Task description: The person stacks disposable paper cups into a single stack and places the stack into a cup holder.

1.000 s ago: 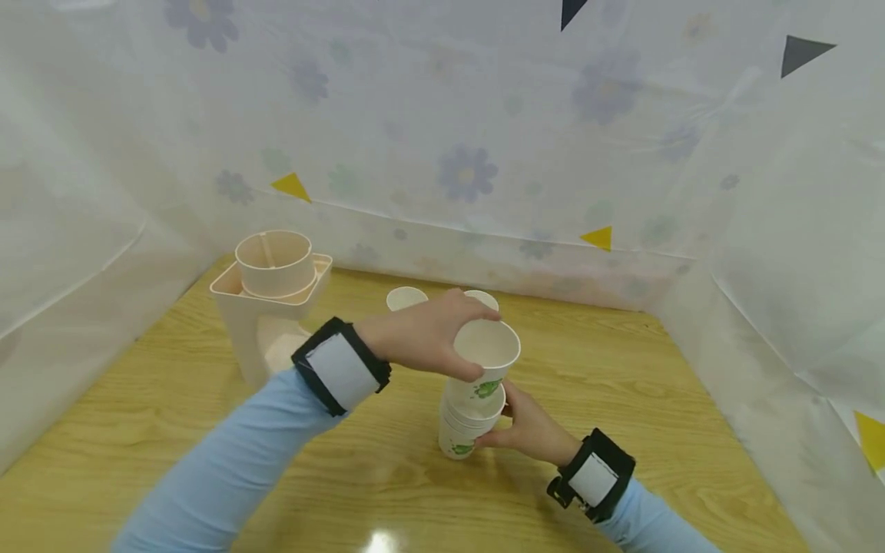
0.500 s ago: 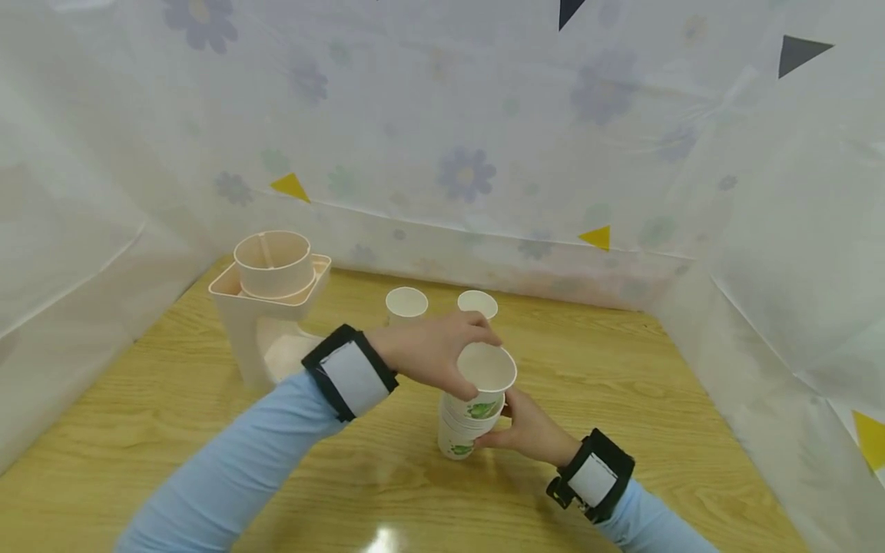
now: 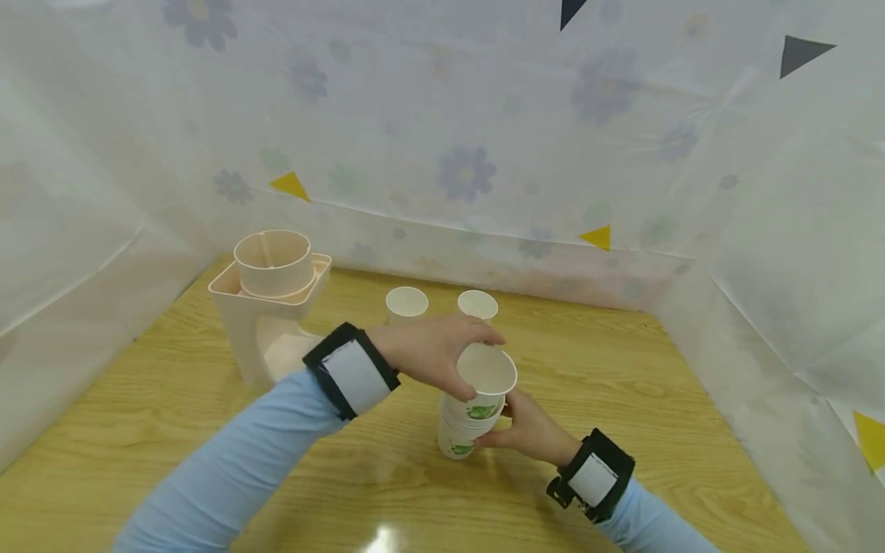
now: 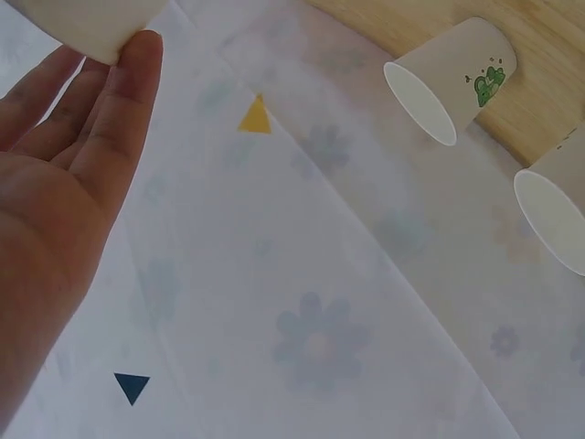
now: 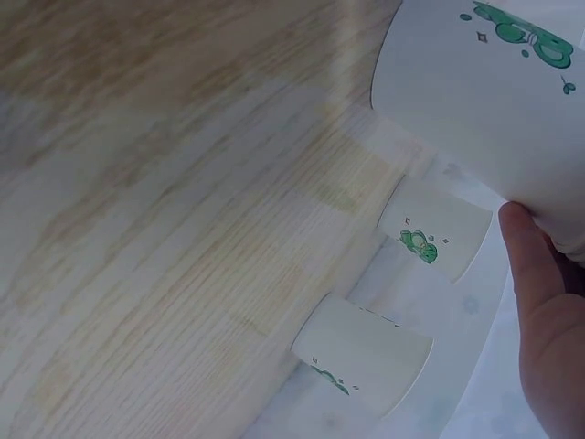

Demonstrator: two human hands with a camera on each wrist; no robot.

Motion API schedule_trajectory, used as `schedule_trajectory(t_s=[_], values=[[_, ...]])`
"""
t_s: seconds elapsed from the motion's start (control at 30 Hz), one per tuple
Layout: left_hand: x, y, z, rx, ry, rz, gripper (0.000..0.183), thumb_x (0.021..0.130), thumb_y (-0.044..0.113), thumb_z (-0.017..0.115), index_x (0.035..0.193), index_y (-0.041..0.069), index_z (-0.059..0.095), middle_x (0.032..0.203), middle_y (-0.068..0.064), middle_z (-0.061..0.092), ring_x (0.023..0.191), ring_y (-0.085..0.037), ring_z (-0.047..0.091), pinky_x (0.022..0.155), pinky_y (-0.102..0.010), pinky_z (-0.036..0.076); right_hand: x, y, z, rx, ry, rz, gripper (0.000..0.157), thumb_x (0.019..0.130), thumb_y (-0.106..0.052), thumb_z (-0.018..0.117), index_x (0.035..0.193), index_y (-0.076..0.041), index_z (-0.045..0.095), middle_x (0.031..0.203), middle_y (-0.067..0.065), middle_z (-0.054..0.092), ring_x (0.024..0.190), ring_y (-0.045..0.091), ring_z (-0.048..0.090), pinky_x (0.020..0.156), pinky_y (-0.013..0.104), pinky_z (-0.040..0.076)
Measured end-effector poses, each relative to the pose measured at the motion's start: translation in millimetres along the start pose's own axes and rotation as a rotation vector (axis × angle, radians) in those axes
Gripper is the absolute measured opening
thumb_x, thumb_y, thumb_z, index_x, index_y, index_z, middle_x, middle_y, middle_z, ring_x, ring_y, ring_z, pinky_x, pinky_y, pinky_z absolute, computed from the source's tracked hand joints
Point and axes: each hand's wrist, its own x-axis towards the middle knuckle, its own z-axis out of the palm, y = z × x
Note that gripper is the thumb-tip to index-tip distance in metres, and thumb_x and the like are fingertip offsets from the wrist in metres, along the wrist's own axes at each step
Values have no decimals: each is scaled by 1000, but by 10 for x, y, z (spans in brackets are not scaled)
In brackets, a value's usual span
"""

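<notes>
- Location: the top cup (image 3: pixel 488 373) sits in the mouth of the cup stack (image 3: pixel 456 432), which stands on the counter (image 3: pixel 588 369) in front of the person.
- Left hand (image 3: pixel 437 350): thumb and fingers spread about as wide as the rim and curved round it, gripping the top cup.
- Right hand (image 3: pixel 534 430): curled round the stack's right side, thumb toward the person, holding it below the top cup.
- Weight: the cups appear to be paper; expect very little mass. Use minimal force.
- Stiffness: walls are probably thin and yielding. Hard pinching may oval the rim or crease the wall.
- Surface: likely smooth but not slick; light finger contact should suffice.
- Grip point, single cup: hold just below the rim, thumb and fingers on opposite sides. The rolled edge should be the stiffest part.
- Grip point, stack: hold low on the wall, where nested layers should resist squeezing.
- Caution: tapered cups may wedge. Keep the top cup's axis in line with the stack; avoid side load, which could tip it.
</notes>
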Motion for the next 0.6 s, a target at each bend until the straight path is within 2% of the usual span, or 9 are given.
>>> schedule_trajectory(t_s=[0.2, 0.4, 0.6], values=[[4, 7, 53, -2, 16, -9, 69, 73, 23, 71, 136, 6, 49, 138, -7, 53, 118, -16, 51, 97, -36, 47, -1, 16, 9, -4, 13, -9, 76, 72, -21, 78, 134, 1, 40, 130, 23, 54, 116, 35, 52, 92, 54, 48], [29, -7, 110, -39, -9, -47, 70, 74, 19, 71, 138, 6, 47, 138, -8, 53, 117, -16, 51, 97, -37, 47, -7, -7, 4, 11, 6, 10, 77, 71, -23, 79, 134, 0, 41, 132, 22, 53, 118, 35, 51, 94, 54, 47], [38, -9, 119, -4, -22, -42, 70, 75, 19, 72, 138, 7, 47, 139, -8, 53, 119, -16, 51, 98, -36, 47, -3, -1, 5, 18, 5, 16, 77, 71, -22, 79, 135, 0, 40, 133, 22, 52, 119, 36, 50, 95, 56, 46]])
